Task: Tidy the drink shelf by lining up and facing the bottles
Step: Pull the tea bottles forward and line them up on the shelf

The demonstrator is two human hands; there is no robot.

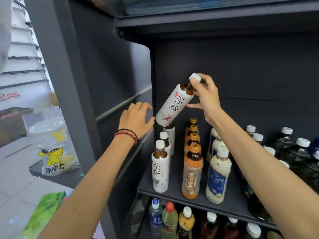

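You're holding the white-sleeved plastic tea bottle with black lettering (174,106) up in the air with your right hand (206,94). Its fingers (204,78) are pinching high, curled round the brown neck just under the white screw cap (195,77).

The bottle is hanging tilted. Its long axis is running from the cap at your fingertips down and to the left, and the printed side is facing you.

Below and left of those gripping fingers, the row of matching white tea bottles (160,168) is standing on the dark grey metal shelf (172,194). The held bottle's base is hovering right over the rearmost one, though I can't tell whether they're touching.

Your left hand (136,119) is sitting open, fingers spread and holding nothing. It's just beside the bottle's base, with the thumb almost at the sleeve, so the left hand is the nearer one to the low end.

Straight below your right fingers, the orange-labelled bottles with gold caps (192,171) are standing in their own file.

My read is that you're getting ready to stand this one in the white row. That calls for swinging the base down under the cap, keeping the lettering facing out, and your left hand looks well placed for guiding the bottom.
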